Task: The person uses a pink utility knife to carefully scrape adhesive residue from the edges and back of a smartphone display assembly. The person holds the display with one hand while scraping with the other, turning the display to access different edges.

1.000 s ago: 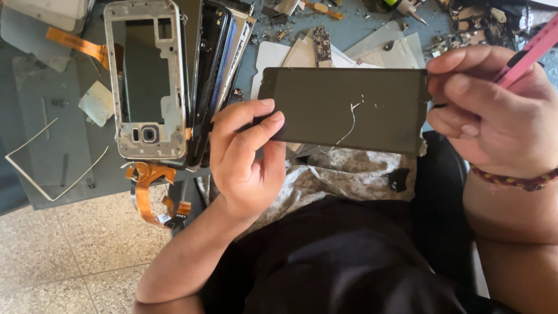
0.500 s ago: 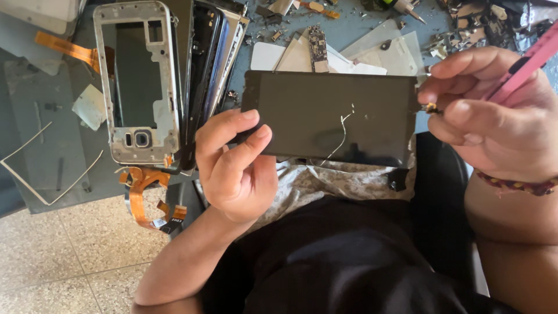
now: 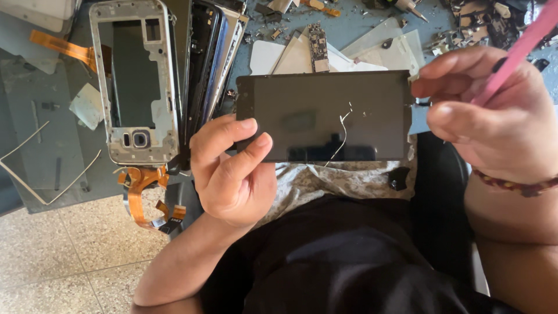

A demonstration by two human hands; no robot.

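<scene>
A dark phone screen panel [image 3: 325, 113] with a thin white crack line lies flat in front of me, held level over my lap. My left hand [image 3: 232, 168] pinches its lower left corner between thumb and fingers. My right hand [image 3: 482, 116] is at the panel's right edge, fingertips touching that edge, and it also grips a pink pry tool [image 3: 517, 52] that sticks up to the right.
A silver phone frame [image 3: 136, 87] and a stack of phone bodies [image 3: 206, 64] lie on the blue-grey worktable [image 3: 35, 139]. Orange flex cables [image 3: 142, 197] hang off its edge. A small circuit board [image 3: 318, 40], white sheets and scattered parts sit behind the panel. Speckled floor shows lower left.
The panel and both hands have shifted slightly left and down in view. My left hand's fingers have settled onto the panel's lower left corner.
</scene>
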